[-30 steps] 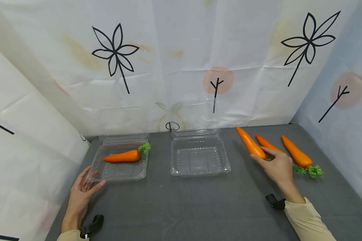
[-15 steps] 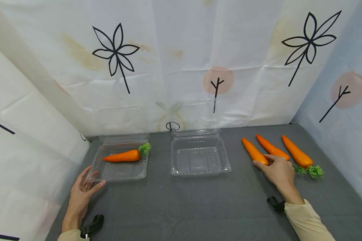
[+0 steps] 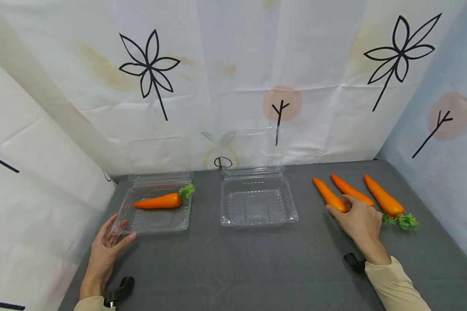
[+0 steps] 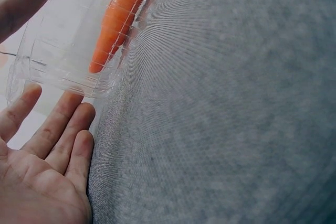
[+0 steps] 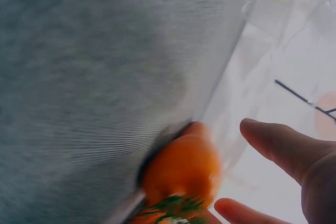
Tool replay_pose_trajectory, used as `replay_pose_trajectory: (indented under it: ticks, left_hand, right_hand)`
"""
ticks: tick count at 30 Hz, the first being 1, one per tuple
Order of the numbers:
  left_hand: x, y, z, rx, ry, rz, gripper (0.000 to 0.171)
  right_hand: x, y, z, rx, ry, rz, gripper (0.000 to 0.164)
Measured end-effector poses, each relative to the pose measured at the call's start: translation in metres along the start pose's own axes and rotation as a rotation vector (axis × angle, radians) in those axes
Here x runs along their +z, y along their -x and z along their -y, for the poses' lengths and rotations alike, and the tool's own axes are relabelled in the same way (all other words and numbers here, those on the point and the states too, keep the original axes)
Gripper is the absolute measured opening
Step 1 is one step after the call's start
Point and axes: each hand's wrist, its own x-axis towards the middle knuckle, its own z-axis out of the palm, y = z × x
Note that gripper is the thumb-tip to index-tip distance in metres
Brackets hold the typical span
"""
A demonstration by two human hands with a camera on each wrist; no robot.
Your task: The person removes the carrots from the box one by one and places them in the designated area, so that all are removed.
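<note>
My left hand (image 3: pixel 103 252) rests at the near left corner of a clear plastic clamshell container (image 3: pixel 155 222), fingers fairly straight and thumb spread. In it lies a carrot (image 3: pixel 158 201) with a green leafy top; the left wrist view shows this carrot (image 4: pixel 121 17) through the clear wall. At the right, my right hand (image 3: pixel 359 220) is over the leafy end of another carrot (image 3: pixel 328 194) lying on the table. In the right wrist view, thumb and forefinger stand spread and apart from the carrot (image 5: pixel 184 169). The hand hides its leaves in the head view.
A second clear clamshell (image 3: pixel 258 203) stands lid up in the middle, with nothing in it. Beside my right hand lie a middle carrot (image 3: pixel 350 190) and a far right carrot (image 3: pixel 383 196). A printed cloth wall (image 3: pixel 237 77) closes off the back of the grey table (image 3: pixel 225 268).
My right hand has lowered its carrot onto the table, left of the other two, and its fingers have loosened from it. The left hand has stayed in place.
</note>
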Motion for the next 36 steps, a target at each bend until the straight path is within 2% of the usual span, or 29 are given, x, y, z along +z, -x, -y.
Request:
replay_pose_trajectory:
  ticks: [7,13,17,23,36]
  left_hand:
    - [0.0,0.0,0.001,-0.013,-0.019,-0.018,0.099]
    - [0.001,-0.001,0.001,-0.014,-0.034,-0.025,0.099]
    - [0.0,-0.001,0.001,-0.001,-0.048,-0.014,0.098]
    - [-0.001,-0.001,0.001,0.02,-0.059,-0.004,0.097]
    - [0.001,0.0,-0.001,0.005,-0.055,-0.02,0.099]
  right_hand:
    - [-0.008,-0.001,0.027,-0.074,-0.042,-0.094,0.059]
    - [-0.005,-0.001,0.065,-0.168,-0.128,-0.091,0.056]
    - [0.004,0.0,0.09,-0.236,-0.192,-0.059,0.051]
    - [0.019,0.001,0.126,-0.286,-0.237,0.02,0.052]
    - [0.038,0.006,0.204,-0.39,-0.316,0.108,0.05]
